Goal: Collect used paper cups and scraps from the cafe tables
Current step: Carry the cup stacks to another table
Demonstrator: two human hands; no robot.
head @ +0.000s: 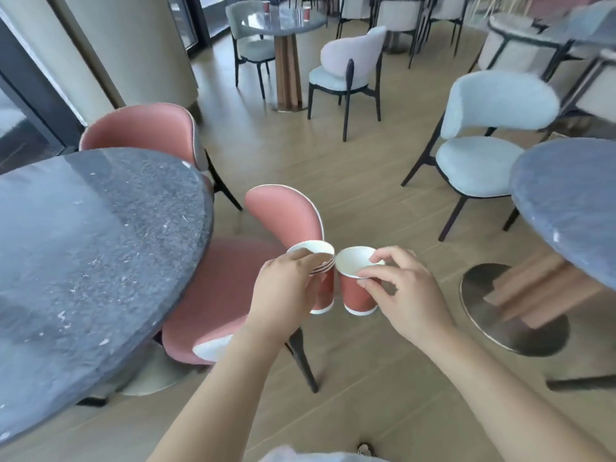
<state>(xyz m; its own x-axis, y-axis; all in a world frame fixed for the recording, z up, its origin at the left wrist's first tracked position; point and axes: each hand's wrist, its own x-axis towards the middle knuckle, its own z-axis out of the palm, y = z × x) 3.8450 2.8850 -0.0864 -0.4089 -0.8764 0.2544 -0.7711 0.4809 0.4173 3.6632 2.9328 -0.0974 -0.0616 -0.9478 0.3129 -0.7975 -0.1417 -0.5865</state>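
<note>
your left grip point(286, 288) is curled round a nested stack of red paper cups point(328, 291), held in the air over the pink chair point(226, 295). your right grip point(400, 295) pinches the rim of a single cup point(356, 296) between thumb and fingertips, rim to rim beside the stack. these look light and thin-walled and would likely crush, so hold them by the rolled rim or lightly round the wall, and lower the single cup straight into the stack. the grey worktop point(83, 245) at your left shows pale flecks; whether scraps or stone, you cannot tell. far ahead, two more cups point(265, 6) stand on a round worktop point(283, 25).
</note>
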